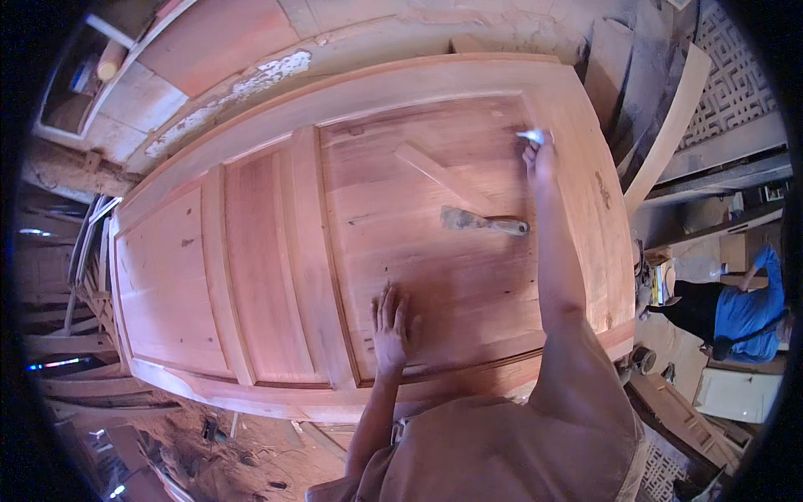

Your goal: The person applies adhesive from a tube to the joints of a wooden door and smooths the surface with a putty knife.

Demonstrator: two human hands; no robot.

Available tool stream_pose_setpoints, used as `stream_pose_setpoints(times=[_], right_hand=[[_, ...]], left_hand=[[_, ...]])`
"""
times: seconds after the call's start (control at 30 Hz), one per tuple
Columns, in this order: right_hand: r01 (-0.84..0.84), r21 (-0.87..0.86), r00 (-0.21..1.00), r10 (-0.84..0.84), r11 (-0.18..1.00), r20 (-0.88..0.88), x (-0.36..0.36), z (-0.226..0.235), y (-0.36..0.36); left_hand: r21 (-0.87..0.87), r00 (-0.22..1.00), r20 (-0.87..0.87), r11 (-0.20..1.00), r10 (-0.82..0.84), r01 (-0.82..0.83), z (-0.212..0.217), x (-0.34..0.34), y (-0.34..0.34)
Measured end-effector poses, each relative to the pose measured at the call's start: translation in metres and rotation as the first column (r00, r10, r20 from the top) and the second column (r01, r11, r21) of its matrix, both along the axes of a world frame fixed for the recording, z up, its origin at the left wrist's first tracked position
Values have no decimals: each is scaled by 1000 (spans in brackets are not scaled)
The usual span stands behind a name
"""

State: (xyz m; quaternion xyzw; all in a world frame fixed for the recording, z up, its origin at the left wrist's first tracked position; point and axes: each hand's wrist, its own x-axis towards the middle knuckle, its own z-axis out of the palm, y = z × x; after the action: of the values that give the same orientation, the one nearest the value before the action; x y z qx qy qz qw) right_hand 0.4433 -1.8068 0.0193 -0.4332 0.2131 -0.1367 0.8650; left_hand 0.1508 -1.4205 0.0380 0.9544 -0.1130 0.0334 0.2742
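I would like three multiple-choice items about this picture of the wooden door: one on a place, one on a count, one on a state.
1. Where does the putty knife lie?
A. on the door panel, between the two hands
B. on the floor
C. in the left hand

2. How many loose wood strips lie on the door?
A. none
B. one
C. three

3. How is the left hand?
A. closed round a hammer
B. lifted off the door
C. flat on the door, fingers spread

Answers:
1. A, the knife rests on the panel, apart from both hands.
2. B, a single strip lies slantwise above the knife.
3. C, the palm lies on the wood and holds nothing, while the right hand pinches a small white piece at the panel's far edge.
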Motion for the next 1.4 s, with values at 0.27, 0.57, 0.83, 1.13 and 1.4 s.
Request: stream_pose_setpoints(times=[0.27, 0.57, 0.83, 1.13, 1.4], right_hand=[[111, -598, 973, -210, 794, -97, 92, -35, 2], [93, -886, 959, -279, 454, -42, 95, -26, 17], [172, -935, 954, -290, 310, 79, 90, -18, 19], [191, -929, 956, -275, 317, 103, 90, -22, 21], [168, -941, 957, -277, 295, 84, 89, -24, 18]], left_hand=[[-15, 997, -76, 1000, 22, -23, 4, 3, -2], [-30, 995, -98, 999, 27, -30, 3, 4, 3], [-34, 995, -93, 999, 35, -39, -1, 4, 1], [-38, 996, -84, 999, 32, -35, 1, 5, 2], [-36, 995, -91, 999, 33, -36, 2, 5, 2]])
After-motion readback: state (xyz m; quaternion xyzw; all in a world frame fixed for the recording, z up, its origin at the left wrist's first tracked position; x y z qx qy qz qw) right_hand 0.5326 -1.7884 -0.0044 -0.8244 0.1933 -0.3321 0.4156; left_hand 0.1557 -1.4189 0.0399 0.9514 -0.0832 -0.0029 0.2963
